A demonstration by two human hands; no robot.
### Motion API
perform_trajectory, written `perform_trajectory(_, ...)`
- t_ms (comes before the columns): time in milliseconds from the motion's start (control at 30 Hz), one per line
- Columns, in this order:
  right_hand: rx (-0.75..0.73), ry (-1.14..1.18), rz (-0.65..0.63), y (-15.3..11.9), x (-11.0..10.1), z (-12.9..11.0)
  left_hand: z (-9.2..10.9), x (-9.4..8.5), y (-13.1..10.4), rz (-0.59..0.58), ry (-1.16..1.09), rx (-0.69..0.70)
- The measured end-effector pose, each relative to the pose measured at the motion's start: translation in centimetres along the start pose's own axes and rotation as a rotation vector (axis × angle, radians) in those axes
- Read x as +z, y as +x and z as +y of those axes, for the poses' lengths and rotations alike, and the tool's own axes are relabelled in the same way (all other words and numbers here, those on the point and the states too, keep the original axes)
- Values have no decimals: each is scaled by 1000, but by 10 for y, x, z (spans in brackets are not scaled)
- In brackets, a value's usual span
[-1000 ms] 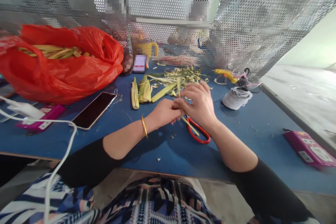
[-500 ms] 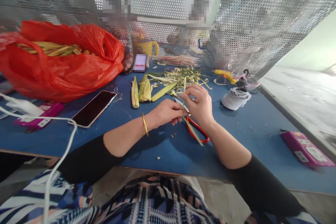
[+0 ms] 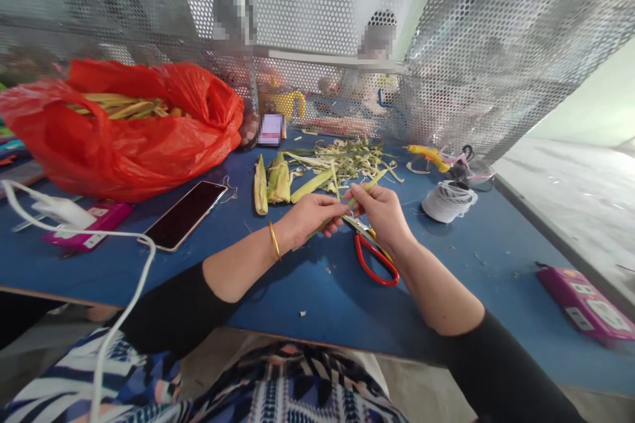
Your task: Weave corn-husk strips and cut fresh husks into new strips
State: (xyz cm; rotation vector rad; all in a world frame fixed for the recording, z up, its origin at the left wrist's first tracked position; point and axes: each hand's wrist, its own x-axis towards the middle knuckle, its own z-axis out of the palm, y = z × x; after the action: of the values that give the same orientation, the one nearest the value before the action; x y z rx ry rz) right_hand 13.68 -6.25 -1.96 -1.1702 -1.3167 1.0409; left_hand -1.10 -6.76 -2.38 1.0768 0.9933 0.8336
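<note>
Pale green leaf strips [image 3: 335, 180] stand up between my two hands above the blue table. My left hand [image 3: 315, 217], with a gold bangle at the wrist, pinches strips between thumb and fingers. My right hand [image 3: 380, 208] pinches a strip [image 3: 373, 182] that points up and away to the right. Red-handled scissors [image 3: 376, 272] lie on the table just under and between the hands, their blades partly hidden. Beyond the hands are a pile of shredded leaf [image 3: 350, 157], a folded leaf bundle [image 3: 278, 182] and a narrower leaf piece [image 3: 260, 186].
A red plastic bag [image 3: 163, 152] of leaves fills the left, near a phone [image 3: 186, 217] and a white cable [image 3: 129, 297]. To the right are a white twine roll [image 3: 446, 203], a yellow tool [image 3: 430, 156] and a purple box [image 3: 588, 304]. A perforated screen [image 3: 327, 6] stands behind.
My right hand now holds a strip slanting up to the right. The strip end that hung over the scissors is gone from there. The view has tilted slightly upward.
</note>
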Motion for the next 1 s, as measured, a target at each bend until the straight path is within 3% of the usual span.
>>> perform_trajectory(100,3,11,68,0,3,5,-1,1,-1,-49,25,-4)
perform_trajectory(233,-16,-13,157,8,-1,7,4,4,0,0,-22,-52)
perform_trajectory(367,-380,-228,528,16,-14,-8,21,5,7,112,-165,-57)
perform_trajectory(433,-549,-359,600,14,-18,-14,31,6,13,121,-239,0)
perform_trajectory(500,-562,-437,432,8,-17,-14,38,6,19,86,-286,77)
perform_trajectory(567,-426,-435,192,3,-11,-8,39,7,24,35,-312,136)
perform_trajectory(667,-247,-361,10,-3,-3,6,31,8,29,-4,-312,129)
perform_trajectory(800,-204,-311,-5,-6,-2,16,20,11,34,-14,-279,111)
perform_trajectory(1000,-362,-295,-31,-9,-2,19,21,11,34,-4,-258,146)
